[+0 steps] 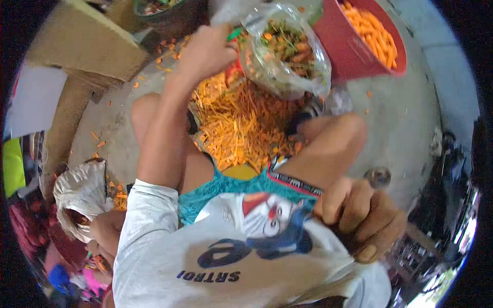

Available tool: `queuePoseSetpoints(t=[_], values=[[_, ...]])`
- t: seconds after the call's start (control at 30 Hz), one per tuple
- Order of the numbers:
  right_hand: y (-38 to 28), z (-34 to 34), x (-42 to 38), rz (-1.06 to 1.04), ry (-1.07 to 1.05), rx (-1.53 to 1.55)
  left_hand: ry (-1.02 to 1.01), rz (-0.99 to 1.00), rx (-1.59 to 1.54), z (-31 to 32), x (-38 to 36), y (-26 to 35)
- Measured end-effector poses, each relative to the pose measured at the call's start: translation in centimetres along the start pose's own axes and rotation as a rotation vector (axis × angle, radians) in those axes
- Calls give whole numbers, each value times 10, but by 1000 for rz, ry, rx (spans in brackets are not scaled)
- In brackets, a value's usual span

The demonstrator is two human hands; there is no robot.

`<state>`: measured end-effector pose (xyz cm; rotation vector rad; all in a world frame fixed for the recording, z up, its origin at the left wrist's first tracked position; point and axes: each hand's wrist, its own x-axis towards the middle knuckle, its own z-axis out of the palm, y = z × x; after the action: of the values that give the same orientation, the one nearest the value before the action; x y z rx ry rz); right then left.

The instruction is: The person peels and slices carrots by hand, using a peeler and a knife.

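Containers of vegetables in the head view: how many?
3: a clear plastic bag of mixed pieces top centre, a red plastic tub of carrot sticks top right, a dark bowl top edge. Others may be hidden.

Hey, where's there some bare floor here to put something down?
Bare concrete floor lies right of the red tub and past the knee. A smaller patch sits between the cardboard and the carrot pile. Around the plastic bag it is crowded.

1 head-worn fisheye view looks steeply down, close over the person's lap and the floor [411, 118].
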<state>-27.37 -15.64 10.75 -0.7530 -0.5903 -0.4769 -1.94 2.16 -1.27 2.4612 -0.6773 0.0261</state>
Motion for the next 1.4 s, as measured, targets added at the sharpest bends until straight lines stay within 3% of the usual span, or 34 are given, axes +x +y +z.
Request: queuePoseSetpoints(t=[0.03, 0.07, 0.2, 0.23, 0.3, 0.4, 0.5, 0.67, 0.7, 0.73, 0.77, 0.8, 0.83, 0.87, 0.9, 0.97, 1.03, 1.07, 1.13, 1.2, 1.23, 1.27, 1.4], values=[[0, -5, 10, 71, -143, -36, 62, 53, 1, 2, -1, 0], [-3, -4, 14, 144, -284, -65, -46, -24, 40, -4, 1, 5], [-4, 6, 23, 208, -100, -186, 126, 153, -4, -1, -3, 5], [-4, 11, 25, 228, -76, -201, 119, 136, 12, -10, -7, 18], [-4, 22, 27, 250, -70, -195, -140, -268, -129, -36, -7, 39], [-4, 34, 28, 300, -69, -201, -122, -99, -55, -38, -7, 30], [-3, 29, 24, 350, -78, -216, -150, -137, -44, -45, -7, 31], [23, -81, -4, 452, -121, -1174, -79, -147, -101, -52, -2, 8], [57, -83, 42, 217, -460, -1335, -65, -154, -76, -55, -1, 5], [81, -141, 91, 762, -536, -1181, -56, -163, -54, -58, 0, 3], [110, -186, 94, 941, -376, -1259, -49, -158, -64, -58, 0, 2], [130, -200, 93, 1052, -323, -1556, -11, -139, -71, -59, -1, 1], [155, -257, 75, 1092, -519, -1707, 33, -117, -76, -59, 0, -2], [169, -280, 52, 974, -873, -2020, 19, -106, -79, -45, 4, -23], [178, -274, 36, 1075, -1047, -1747, 26, -98, -84, -45, 6, -28], [198, -247, -12, 1105, -1014, -1588, 112, -55, -43, -44, 6, -32], [214, -284, -90, 441, -1022, -1681, 74, -96, -57, -49, 7, -26], [213, -277, -68, 441, -1022, -1684, 35, -129, -62, -51, 9, -25], [210, -253, 1, 1287, -932, -1554, 44, -104, -55, -45, 10, -35], [211, -289, 31, 818, -701, -1801, 65, -83, -49, -46, 11, -39], [214, -313, 47, 761, -606, -1808, 56, -87, -51, -48, 9, -38], [216, -345, 59, 656, -666, -1885, 48, -92, -51, -50, 7, -38], [202, -400, 68, 804, -852, -2052, 52, -116, -50, -50, 9, -40]])
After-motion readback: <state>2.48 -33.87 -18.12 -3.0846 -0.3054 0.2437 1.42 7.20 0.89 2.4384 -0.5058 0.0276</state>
